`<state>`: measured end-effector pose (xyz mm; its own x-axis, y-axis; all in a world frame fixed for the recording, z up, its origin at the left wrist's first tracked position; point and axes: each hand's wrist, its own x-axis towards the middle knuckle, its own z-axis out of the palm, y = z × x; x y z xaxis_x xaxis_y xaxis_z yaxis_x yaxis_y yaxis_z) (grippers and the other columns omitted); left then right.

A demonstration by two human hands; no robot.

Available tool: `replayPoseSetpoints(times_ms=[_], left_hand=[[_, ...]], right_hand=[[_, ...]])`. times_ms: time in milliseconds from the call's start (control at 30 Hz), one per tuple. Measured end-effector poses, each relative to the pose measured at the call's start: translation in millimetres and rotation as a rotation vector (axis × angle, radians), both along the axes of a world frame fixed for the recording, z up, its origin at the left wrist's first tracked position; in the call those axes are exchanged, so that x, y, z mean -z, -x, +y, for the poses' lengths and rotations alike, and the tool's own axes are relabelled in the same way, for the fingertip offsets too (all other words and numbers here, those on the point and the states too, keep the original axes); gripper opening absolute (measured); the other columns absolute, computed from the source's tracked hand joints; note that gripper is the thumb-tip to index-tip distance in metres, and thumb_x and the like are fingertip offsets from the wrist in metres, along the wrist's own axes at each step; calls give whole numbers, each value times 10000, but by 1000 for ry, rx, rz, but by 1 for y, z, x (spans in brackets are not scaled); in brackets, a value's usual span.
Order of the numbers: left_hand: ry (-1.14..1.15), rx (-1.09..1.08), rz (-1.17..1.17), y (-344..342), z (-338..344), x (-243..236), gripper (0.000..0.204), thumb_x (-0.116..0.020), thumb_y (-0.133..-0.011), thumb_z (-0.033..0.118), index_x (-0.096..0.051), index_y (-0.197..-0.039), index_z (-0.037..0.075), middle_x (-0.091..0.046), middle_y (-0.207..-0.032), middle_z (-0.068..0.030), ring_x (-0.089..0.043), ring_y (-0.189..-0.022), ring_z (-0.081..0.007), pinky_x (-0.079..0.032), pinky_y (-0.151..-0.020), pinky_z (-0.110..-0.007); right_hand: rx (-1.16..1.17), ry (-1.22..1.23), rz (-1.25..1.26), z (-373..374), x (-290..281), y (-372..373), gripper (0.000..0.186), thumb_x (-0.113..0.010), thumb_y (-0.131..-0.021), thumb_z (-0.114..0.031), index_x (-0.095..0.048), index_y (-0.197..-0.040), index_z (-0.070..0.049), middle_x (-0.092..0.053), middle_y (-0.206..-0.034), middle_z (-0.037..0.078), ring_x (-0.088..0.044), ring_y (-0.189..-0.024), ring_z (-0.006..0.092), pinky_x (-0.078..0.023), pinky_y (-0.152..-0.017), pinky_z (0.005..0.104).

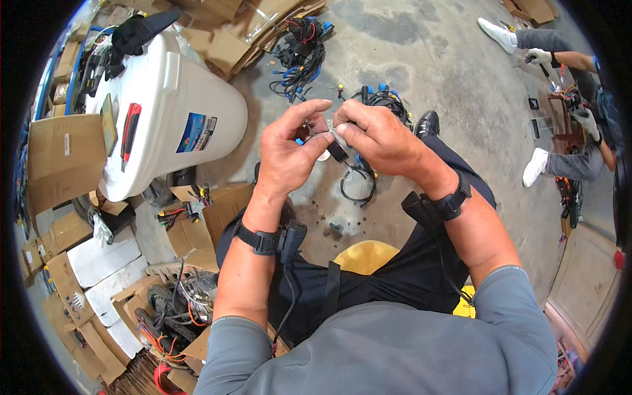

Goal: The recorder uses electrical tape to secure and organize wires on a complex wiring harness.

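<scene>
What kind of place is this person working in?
Probably a workshop or warehouse floor for wire-harness work: bare concrete floor, wire bundles on it, and cardboard boxes stacked along the left.

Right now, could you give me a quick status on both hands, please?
Left hand and right hand pinch one small connector, raised over lap. Nothing between them.

Both forearms raised from lower edge, hands brought together at centre. Left hand [289, 148] pinched, thumb and fingers curled inward. Right hand [378, 138] closed, fingertips pressed against left's. Black band worn on each wrist.
</scene>
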<state>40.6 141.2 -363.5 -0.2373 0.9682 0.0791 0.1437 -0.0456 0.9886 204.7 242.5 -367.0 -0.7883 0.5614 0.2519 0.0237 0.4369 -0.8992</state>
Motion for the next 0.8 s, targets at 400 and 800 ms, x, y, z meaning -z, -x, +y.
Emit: replayPoseSetpoints(times_ms=[400, 800], left_hand=[[-183, 23, 363, -1, -1, -6, 352, -707, -742, -87, -655, -1078, 7, -604, -830, -35, -557, -717, -121, -467, -624, -257], [-322, 165, 527, -18, -4, -16, 428, -736, -691, -100, -655, -1090, 32, -633, -792, -69, -576, -710, -189, -478, -609, -292]], right_hand=[[-136, 588, -138, 5, -8, -9, 205, -539, -931, -184, -604, -950, 9, -639, -783, 93, -636, -733, 185, -498, -637, 316], [-133, 747, -242, 7, 23, 4, 383, -571, -926, -126, -516, -1264, 44, -666, -990, 109, -619, -888, 135, -494, -772, 273]])
